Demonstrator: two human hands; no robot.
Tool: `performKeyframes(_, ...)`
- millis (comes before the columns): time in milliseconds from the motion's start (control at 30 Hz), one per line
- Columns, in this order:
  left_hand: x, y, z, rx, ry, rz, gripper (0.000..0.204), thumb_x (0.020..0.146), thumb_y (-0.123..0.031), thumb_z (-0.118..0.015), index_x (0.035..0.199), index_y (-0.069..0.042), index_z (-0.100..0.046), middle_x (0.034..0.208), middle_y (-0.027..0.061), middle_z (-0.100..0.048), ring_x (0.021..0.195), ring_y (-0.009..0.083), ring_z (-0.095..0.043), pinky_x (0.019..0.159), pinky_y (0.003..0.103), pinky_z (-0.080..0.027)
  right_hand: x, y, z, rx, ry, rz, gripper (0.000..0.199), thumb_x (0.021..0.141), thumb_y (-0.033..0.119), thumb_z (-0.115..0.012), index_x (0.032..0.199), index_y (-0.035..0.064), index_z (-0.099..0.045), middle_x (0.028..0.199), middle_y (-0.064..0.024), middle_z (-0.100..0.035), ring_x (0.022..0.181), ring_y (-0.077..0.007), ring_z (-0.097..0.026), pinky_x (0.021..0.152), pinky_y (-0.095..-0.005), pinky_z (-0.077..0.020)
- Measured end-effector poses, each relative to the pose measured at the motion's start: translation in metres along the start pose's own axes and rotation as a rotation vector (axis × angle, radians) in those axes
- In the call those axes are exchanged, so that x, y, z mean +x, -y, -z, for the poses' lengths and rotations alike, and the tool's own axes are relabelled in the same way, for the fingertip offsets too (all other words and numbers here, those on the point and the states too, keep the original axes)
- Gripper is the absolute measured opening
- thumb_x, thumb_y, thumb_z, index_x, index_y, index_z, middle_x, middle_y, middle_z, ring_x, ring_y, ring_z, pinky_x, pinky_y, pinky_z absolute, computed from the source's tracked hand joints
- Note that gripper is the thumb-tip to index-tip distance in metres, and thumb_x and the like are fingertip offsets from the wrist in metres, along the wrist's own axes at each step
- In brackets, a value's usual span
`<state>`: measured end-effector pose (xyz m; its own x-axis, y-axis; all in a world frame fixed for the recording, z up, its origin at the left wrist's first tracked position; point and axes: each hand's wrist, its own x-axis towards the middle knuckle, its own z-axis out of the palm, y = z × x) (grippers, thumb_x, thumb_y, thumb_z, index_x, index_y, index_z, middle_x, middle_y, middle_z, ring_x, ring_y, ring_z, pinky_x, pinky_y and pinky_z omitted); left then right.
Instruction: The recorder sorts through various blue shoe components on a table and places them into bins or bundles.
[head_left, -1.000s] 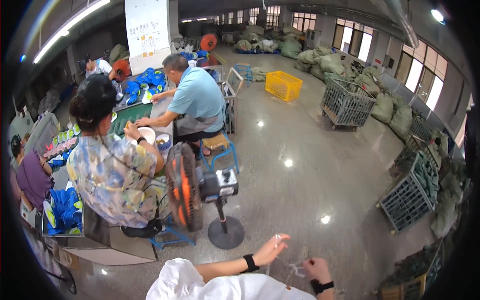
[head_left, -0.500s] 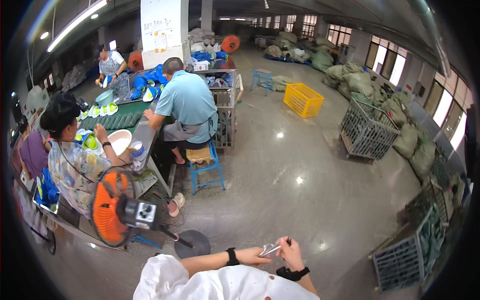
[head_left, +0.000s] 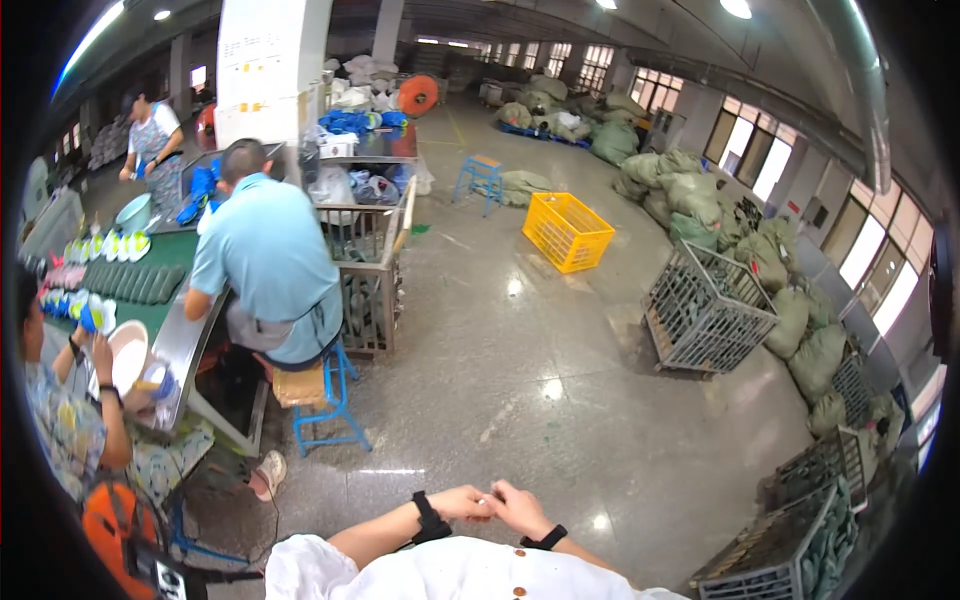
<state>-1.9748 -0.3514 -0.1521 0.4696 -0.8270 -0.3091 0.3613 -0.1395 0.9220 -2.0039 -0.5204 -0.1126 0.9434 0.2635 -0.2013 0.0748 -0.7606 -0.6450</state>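
Observation:
Low in front of my white shirt (head_left: 470, 570), my left hand (head_left: 462, 503) and my right hand (head_left: 518, 508) meet with their fingertips touching. Both have curled, closed fingers. A tiny pale bit of something (head_left: 482, 501) shows between them. The fingers cover most of it, so its kind cannot be made out. Each wrist wears a black band. My hands are held in the air over the grey floor (head_left: 470, 400), apart from any table.
At left, people sit along a green-topped worktable (head_left: 165, 255) bearing shoe parts. A blue stool (head_left: 330, 410) and an orange fan (head_left: 118, 525) stand near. Ahead is a yellow crate (head_left: 560, 245). Wheeled grey cages (head_left: 710, 310) and piled sacks (head_left: 690, 195) line the right.
My view has moved forward and turned right; workers and fan now sit farther left. My hands have come together, covering the thin pale looped thing that showed between them.

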Motion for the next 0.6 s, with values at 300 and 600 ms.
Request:
performKeyframes(300, 0.184, -0.093, 0.118, 0.714, -0.242, -0.107, 0.02, 0.087, -0.024, -0.048, 0.084, -0.005, -0.053, 0.078, 0.0097, -0.062, 0.064, 0.0241, -0.061, 0.055, 0.034, -0.046, 0.157, -0.121, 0.09, 0.668, -0.293, -0.203, 0.014, 0.083, 0.015, -0.054, 0.081, 0.0018, -0.055, 0.065, -0.0056, -0.057, 0.054, -0.0126, -0.053, 0.051, -0.0264, -0.0417)
performKeyframes(600, 0.31, -0.167, 0.311, 1.136, -0.408, 0.002, 0.021, 0.083, -0.024, -0.045, 0.094, -0.014, -0.059, 0.086, 0.012, -0.062, 0.081, 0.0319, -0.059, 0.068, 0.041, -0.046, 0.392, -0.179, 0.246, 0.663, 0.038, -0.258, 0.023, 0.086, 0.019, -0.051, 0.074, 0.0005, -0.058, 0.065, -0.0082, -0.057, 0.052, -0.0141, -0.052, 0.05, -0.0299, -0.0419)
